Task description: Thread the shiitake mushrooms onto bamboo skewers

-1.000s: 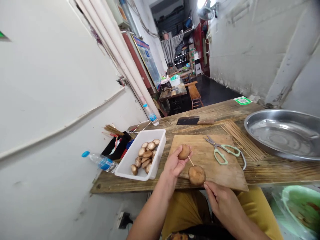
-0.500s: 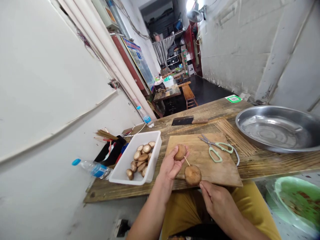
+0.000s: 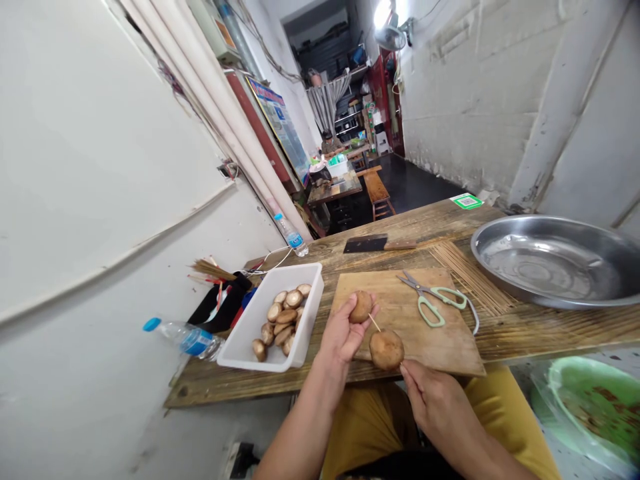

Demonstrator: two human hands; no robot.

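My left hand (image 3: pixel 343 330) is closed around a brown mushroom (image 3: pixel 361 307), its cap facing up. A thin wooden skewer (image 3: pixel 375 323) runs from that mushroom to a second, larger mushroom cap (image 3: pixel 387 350), which is threaded on it. Below the larger cap, my right hand (image 3: pixel 430 393) pinches the skewer's near end. Both hands are over the near edge of the wooden cutting board (image 3: pixel 440 350). Scissors with pale green handles (image 3: pixel 430 300) lie on the board, blades slightly apart. Left of my left hand, a white plastic tub (image 3: pixel 235 353) contains several mushrooms (image 3: pixel 285 317).
A cleaver (image 3: pixel 367 244) lies beyond the board. Loose skewers (image 3: pixel 470 277) are beside a steel basin (image 3: pixel 555 300) on the right. Water bottles (image 3: pixel 291 237) and a black holder (image 3: pixel 220 310) stand left. A green tub (image 3: pixel 555 393) is low at right.
Almost nothing differs. Both hands keep their hold on the mushroom and skewer, and the whole view has shifted very slightly.
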